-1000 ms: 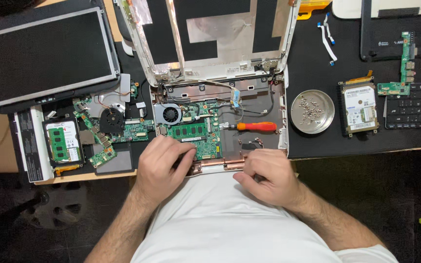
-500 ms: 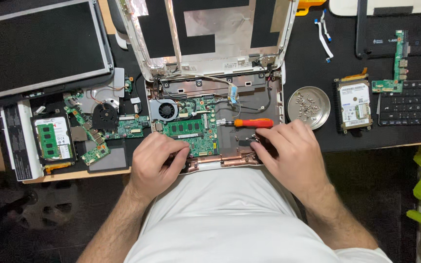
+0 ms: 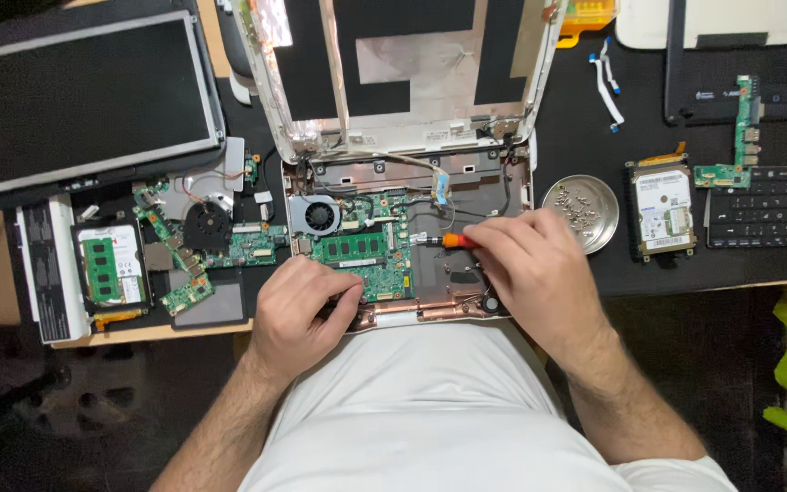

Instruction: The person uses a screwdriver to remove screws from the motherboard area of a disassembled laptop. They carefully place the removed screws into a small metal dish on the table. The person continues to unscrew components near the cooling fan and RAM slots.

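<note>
An opened laptop base lies in front of me with its green motherboard, round fan and loose wires exposed. Its bare white lid shell stands open behind it. My right hand is closed around an orange-handled screwdriver whose metal tip points left over the board. My left hand rests on the base's front left edge, fingers curled against the motherboard's lower corner.
A removed screen panel lies at far left, above a second board with a black fan and a memory module on a drive. To the right are a metal dish of screws, a hard drive, a keyboard and a small circuit board.
My right hand moved from the base's front edge up to the screwdriver and picked it up. My left hand stayed at the front left corner. The view shifted slightly.
</note>
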